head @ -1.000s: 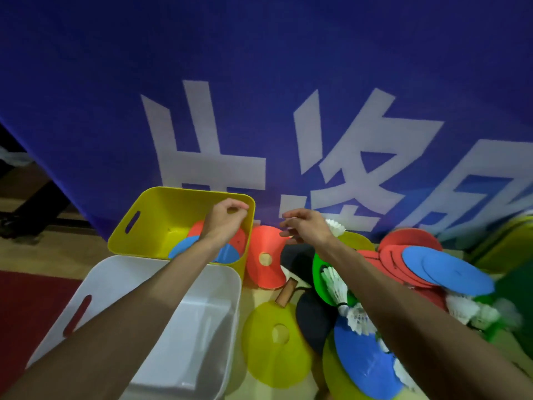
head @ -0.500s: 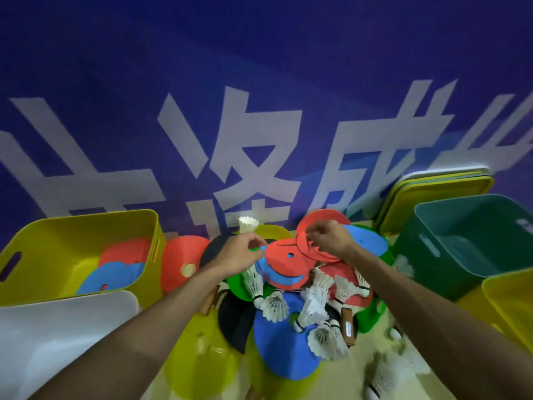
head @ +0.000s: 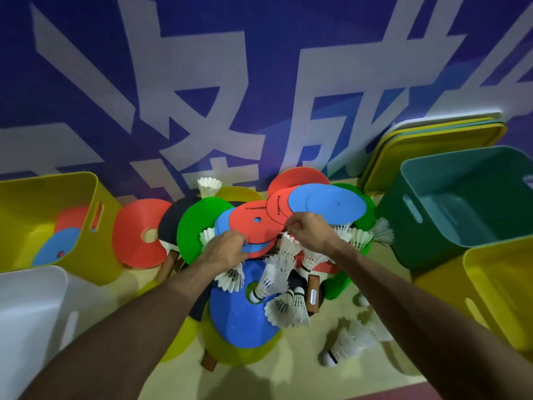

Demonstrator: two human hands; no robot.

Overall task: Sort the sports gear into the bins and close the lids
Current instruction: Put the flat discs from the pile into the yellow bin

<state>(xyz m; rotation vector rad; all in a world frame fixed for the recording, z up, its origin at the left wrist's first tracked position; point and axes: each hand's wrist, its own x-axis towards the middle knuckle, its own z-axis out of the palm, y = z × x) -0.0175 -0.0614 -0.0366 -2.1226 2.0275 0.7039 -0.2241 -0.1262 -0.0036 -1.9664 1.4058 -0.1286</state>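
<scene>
Four open plastic bins surround the work: left yellow bin [head: 83,267] holding a few discs, white bin [head: 28,313], teal bin [head: 403,235], right yellow bin [head: 490,284]. Stacked yellow lids [head: 427,145] lean unused against the blue banner [head: 259,82]. Most gear lies unsorted on the floor. White feather shuttlecocks [head: 277,275] crowd the discs. Left hand [head: 227,252] grips, and right hand [head: 308,232] pinches, the red flat plastic disc [head: 253,223] atop the pile.

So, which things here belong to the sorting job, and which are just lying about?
Job: discs, shuttlecocks, paddle, left yellow bin, white bin, teal bin, right yellow bin, stacked lids, left hand, right hand.
Lying about: blue banner, floor.
</scene>
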